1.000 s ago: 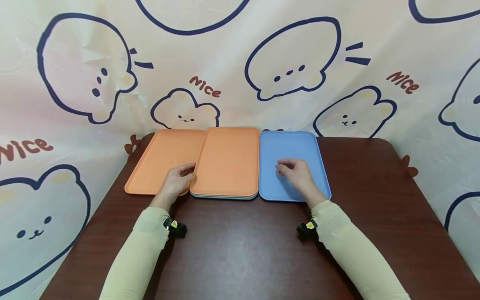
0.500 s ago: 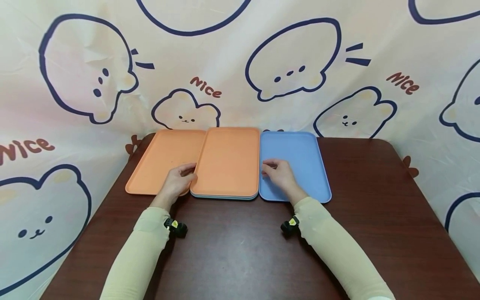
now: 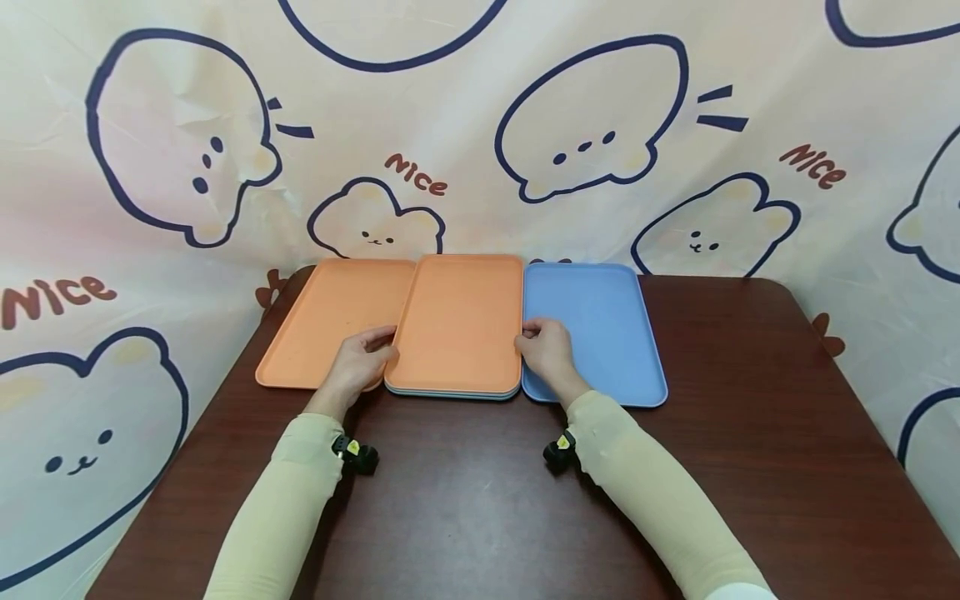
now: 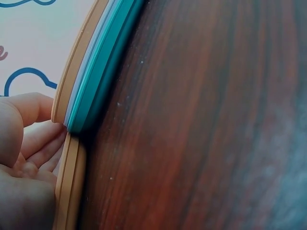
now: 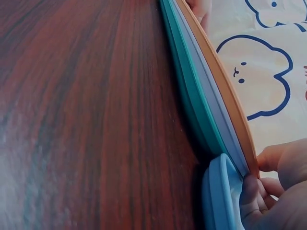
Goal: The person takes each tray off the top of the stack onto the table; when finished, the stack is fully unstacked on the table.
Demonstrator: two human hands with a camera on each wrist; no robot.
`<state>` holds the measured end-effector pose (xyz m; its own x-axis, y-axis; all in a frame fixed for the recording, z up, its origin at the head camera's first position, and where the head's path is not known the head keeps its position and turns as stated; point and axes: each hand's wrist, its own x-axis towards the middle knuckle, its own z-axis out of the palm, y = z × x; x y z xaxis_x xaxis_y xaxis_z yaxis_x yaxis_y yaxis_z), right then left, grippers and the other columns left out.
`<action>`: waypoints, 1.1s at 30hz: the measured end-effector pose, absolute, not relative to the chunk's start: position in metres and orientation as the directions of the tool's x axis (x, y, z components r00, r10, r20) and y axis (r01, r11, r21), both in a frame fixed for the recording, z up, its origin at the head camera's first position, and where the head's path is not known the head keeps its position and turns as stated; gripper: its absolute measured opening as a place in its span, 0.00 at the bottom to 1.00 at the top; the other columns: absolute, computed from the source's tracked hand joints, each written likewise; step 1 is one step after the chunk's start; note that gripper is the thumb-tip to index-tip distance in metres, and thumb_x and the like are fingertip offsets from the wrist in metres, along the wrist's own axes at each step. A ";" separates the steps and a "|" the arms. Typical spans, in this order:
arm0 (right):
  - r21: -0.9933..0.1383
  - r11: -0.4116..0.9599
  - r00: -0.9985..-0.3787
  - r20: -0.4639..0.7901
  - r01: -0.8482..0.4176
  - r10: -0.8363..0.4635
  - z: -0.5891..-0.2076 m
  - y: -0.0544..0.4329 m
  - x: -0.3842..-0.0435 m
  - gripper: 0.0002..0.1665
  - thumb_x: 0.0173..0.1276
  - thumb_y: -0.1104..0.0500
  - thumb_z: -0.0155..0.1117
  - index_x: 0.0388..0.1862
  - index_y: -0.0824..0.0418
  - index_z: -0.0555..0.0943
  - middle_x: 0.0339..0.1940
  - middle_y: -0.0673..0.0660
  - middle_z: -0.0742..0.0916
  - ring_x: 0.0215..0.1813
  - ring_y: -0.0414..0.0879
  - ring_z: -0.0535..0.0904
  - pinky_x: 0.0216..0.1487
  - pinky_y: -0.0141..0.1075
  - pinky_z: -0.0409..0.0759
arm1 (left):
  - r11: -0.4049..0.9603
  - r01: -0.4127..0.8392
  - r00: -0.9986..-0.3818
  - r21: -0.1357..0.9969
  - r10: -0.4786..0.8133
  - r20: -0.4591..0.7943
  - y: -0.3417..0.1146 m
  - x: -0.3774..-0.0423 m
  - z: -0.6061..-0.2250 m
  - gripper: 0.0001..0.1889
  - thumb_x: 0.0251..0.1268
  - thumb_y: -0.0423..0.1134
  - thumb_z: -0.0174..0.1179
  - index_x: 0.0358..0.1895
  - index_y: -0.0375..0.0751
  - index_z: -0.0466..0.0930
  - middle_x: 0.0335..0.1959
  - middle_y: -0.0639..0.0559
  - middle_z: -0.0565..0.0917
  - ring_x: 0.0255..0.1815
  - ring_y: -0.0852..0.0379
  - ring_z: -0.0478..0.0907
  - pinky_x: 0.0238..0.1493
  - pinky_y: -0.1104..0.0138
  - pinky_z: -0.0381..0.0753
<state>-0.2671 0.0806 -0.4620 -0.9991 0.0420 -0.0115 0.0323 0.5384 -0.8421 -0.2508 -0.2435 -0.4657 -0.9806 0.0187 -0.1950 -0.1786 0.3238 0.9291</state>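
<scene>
In the head view, a stack of trays lies mid-table with an orange tray (image 3: 459,325) on top. The wrist views show a lavender tray (image 5: 211,85) below it and a teal tray (image 4: 98,79) at the bottom. My left hand (image 3: 357,367) pinches the orange tray's left edge. On the opposite side, my right hand (image 3: 550,354) pinches its right edge, fingertips right at the rim. To the left lies another orange tray (image 3: 330,312), partly under the stack's left edge and my left hand. A blue tray (image 3: 600,321) lies at the right, beneath my right hand.
The trays sit along the back of a dark brown wooden table (image 3: 465,500). Behind it hangs a pale cloth (image 3: 480,108) printed with bear outlines. Each wrist carries a small black camera, the left camera (image 3: 365,459) and the right camera (image 3: 557,457).
My right hand has moved left across the blue tray to the right edge of the stack's top orange tray and now pinches it. My left hand has stayed at the left edge.
</scene>
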 end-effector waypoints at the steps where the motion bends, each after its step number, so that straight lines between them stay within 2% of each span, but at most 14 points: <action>1: -0.844 0.535 -0.999 -0.006 0.032 0.050 -0.462 0.080 -0.267 0.19 0.72 0.64 0.63 0.58 0.68 0.88 0.47 0.63 0.91 0.46 0.54 0.85 0.44 0.39 0.82 | 0.322 -0.177 -0.981 0.930 0.020 -0.194 -0.243 -0.251 -0.466 0.31 0.79 0.33 0.56 0.82 0.33 0.66 0.83 0.34 0.68 0.86 0.40 0.63 0.84 0.50 0.65; 6: -0.855 0.517 -0.996 0.016 0.031 0.086 -0.466 0.078 -0.267 0.18 0.71 0.65 0.64 0.56 0.67 0.90 0.44 0.62 0.92 0.43 0.53 0.87 0.39 0.36 0.81 | 0.325 -0.191 -0.978 0.926 0.015 -0.207 -0.243 -0.251 -0.465 0.30 0.80 0.35 0.56 0.82 0.35 0.67 0.83 0.35 0.68 0.86 0.42 0.63 0.83 0.52 0.67; 9: -0.863 0.505 -0.994 0.028 0.030 0.106 -0.467 0.078 -0.266 0.18 0.70 0.64 0.65 0.56 0.67 0.91 0.45 0.62 0.92 0.44 0.54 0.88 0.40 0.36 0.82 | 0.328 -0.196 -0.977 0.924 0.011 -0.211 -0.244 -0.251 -0.466 0.30 0.81 0.36 0.56 0.82 0.36 0.67 0.83 0.37 0.68 0.85 0.43 0.64 0.74 0.65 0.74; 10: -0.869 0.494 -0.993 0.028 0.033 0.116 -0.467 0.078 -0.266 0.18 0.70 0.64 0.65 0.56 0.67 0.91 0.45 0.62 0.92 0.45 0.54 0.88 0.40 0.36 0.83 | 0.325 -0.198 -0.977 0.925 0.007 -0.212 -0.244 -0.251 -0.466 0.29 0.82 0.36 0.56 0.82 0.36 0.68 0.83 0.37 0.69 0.85 0.44 0.64 0.73 0.66 0.73; 13: -0.889 0.456 -0.988 0.027 0.045 0.149 -0.463 0.077 -0.265 0.18 0.69 0.63 0.66 0.55 0.65 0.91 0.45 0.62 0.92 0.43 0.53 0.88 0.38 0.34 0.81 | 0.326 -0.186 -0.981 0.927 -0.003 -0.196 -0.243 -0.251 -0.467 0.27 0.83 0.36 0.54 0.81 0.35 0.69 0.82 0.37 0.70 0.84 0.44 0.65 0.75 0.64 0.74; 16: -0.912 0.404 -0.986 0.001 0.068 0.170 -0.458 0.077 -0.263 0.18 0.70 0.62 0.67 0.57 0.63 0.91 0.45 0.61 0.92 0.41 0.51 0.88 0.34 0.32 0.80 | 0.331 -0.165 -0.985 0.929 -0.010 -0.171 -0.242 -0.252 -0.468 0.26 0.85 0.36 0.53 0.79 0.33 0.71 0.81 0.36 0.72 0.84 0.42 0.65 0.83 0.52 0.66; 23: -0.948 0.312 -0.983 -0.008 0.066 0.185 -0.456 0.082 -0.259 0.22 0.78 0.61 0.60 0.65 0.65 0.87 0.51 0.64 0.92 0.44 0.51 0.88 0.36 0.32 0.82 | 0.337 -0.137 -0.988 0.932 0.021 -0.153 -0.241 -0.251 -0.467 0.28 0.81 0.33 0.56 0.80 0.31 0.69 0.80 0.34 0.72 0.84 0.42 0.67 0.78 0.59 0.70; 30: -0.974 0.224 -0.978 0.012 0.036 0.210 -0.457 0.096 -0.253 0.22 0.79 0.60 0.59 0.66 0.67 0.86 0.54 0.68 0.91 0.48 0.56 0.89 0.39 0.32 0.83 | 0.335 -0.125 -0.988 0.934 0.047 -0.149 -0.241 -0.250 -0.466 0.29 0.80 0.29 0.55 0.81 0.29 0.67 0.81 0.32 0.70 0.85 0.40 0.65 0.83 0.50 0.66; 33: -0.978 0.205 -0.977 0.007 0.038 0.215 -0.457 0.107 -0.250 0.21 0.80 0.60 0.59 0.65 0.66 0.86 0.55 0.69 0.91 0.50 0.58 0.89 0.40 0.32 0.85 | 0.333 -0.125 -0.988 0.934 0.044 -0.148 -0.242 -0.250 -0.466 0.29 0.80 0.28 0.55 0.80 0.29 0.67 0.81 0.31 0.70 0.85 0.39 0.65 0.83 0.52 0.67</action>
<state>-0.2499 0.1073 -0.4565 -0.9766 0.2148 0.0070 0.0381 0.2049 -0.9780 -0.2502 -0.2419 -0.4657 -0.9880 0.0442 -0.1480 -0.1250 0.3334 0.9345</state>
